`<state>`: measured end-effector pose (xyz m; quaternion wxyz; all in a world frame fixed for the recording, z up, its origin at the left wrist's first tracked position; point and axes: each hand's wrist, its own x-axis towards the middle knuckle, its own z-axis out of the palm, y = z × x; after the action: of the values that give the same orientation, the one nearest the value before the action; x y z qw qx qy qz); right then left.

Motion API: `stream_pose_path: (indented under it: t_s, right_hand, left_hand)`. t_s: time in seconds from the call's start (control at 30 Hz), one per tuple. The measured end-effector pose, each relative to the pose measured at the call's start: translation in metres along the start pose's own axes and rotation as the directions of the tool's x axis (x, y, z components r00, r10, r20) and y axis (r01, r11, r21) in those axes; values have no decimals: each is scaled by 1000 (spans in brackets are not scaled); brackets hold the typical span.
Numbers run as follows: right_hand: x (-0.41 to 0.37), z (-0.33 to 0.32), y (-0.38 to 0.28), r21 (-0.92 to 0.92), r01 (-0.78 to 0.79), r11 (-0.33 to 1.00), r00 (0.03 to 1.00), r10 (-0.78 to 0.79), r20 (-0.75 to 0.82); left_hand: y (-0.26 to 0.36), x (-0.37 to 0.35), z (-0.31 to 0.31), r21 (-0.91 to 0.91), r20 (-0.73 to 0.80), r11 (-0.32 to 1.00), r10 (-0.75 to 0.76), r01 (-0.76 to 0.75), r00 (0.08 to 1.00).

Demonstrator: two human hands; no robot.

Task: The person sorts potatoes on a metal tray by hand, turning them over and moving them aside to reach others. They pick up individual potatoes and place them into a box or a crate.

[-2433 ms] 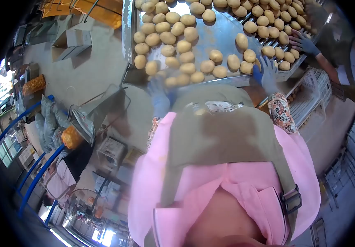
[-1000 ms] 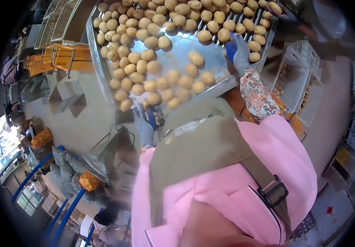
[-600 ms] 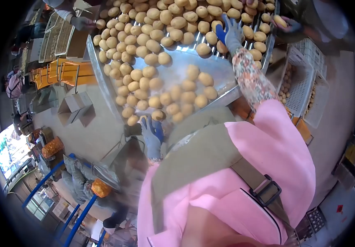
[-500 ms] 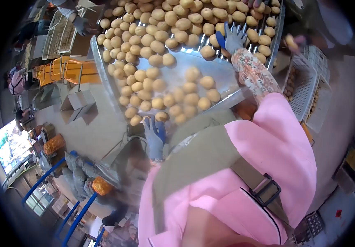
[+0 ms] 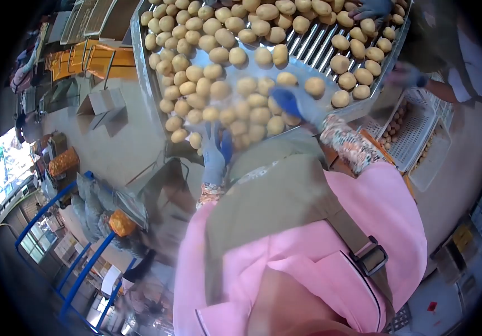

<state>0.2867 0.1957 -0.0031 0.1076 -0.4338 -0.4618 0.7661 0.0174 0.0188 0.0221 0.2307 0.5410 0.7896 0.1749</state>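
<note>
My left hand (image 5: 214,150), in a grey glove with blue on it, has its fingers stretched out against potatoes at the near lower edge of the metal tray (image 5: 322,101). My right hand (image 5: 302,107), gloved the same way, is over the tray's near right part, beside several potatoes (image 5: 260,115); its fingers are smeared by motion. Potatoes crowd the tray's left side and lie between my hands. Farther back, more potatoes (image 5: 358,49) sit on a bed of metal rollers (image 5: 311,50).
Across the rollers another person's gloved hand (image 5: 372,8) reaches among potatoes. At right a person's blurred hand (image 5: 406,75) is near a white plastic crate (image 5: 414,134) with potatoes beside it. An open cardboard box (image 5: 101,109) and blue rails (image 5: 78,280) are at left.
My right hand has come back from the rollers toward me and to the left, baring rollers and bringing potatoes nearer. My left hand stays at the tray edge. The view has shifted.
</note>
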Motion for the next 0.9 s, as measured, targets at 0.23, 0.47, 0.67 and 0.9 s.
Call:
stream_pose_path:
  t_s: [0.23,0.47,0.67,0.9]
  right_hand:
    - [1,-1,-11,-981,157,115,865,-495,80]
    - [14,-12,-67,-545,345,764,921,-388,39]
    - [24,1,-72,-993,43,112,955,-296,8]
    - [18,47,-70,-870,471,145,874,-209,438]
  left_hand:
    - [-8,-45,-6,-55,-26,982,-182,180,983]
    - [-11,-66,-1,-46,-62,966,-256,253,965]
    - [-1,-62,3,-37,-40,963,-268,267,963]
    - [15,-60,-5,-88,8,941,-328,327,945]
